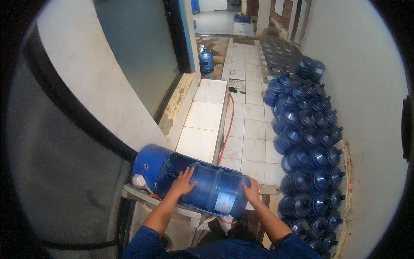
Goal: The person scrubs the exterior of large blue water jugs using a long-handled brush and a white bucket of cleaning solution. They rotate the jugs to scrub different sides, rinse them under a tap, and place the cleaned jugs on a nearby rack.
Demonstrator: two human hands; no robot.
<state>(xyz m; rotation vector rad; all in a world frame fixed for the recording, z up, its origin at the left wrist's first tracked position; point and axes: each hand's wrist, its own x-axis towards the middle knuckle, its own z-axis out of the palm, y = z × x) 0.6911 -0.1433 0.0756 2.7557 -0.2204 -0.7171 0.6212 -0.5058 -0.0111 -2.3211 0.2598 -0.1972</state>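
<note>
Where both hands rest: left hand (pixel 183 181) spread on a blue bottle (pixel 206 180), lower centre; right hand (pixel 252 191) against its right end, grip unclear.
Blue barrel (pixel 151 162): cut open, bottle lying inside.
Right side: bottle rows (pixel 301 159) crowd the floor.
Red hose (pixel 228 129): beside the tiled ledge (pixel 202 115), centre.

Over the lying blue jug (pixel 210 183), a hand could pass between the left hand (pixel 183 181) and the right hand (pixel 251 191); the blue drum (pixel 152 166) blocks its left end. On the far side, a tiled walkway (pixel 254 129) offers passage between the white ledge (pixel 200 125) at left, edged by a red hose (pixel 229 129), and stacked bottles (pixel 311 136) at right.
</note>
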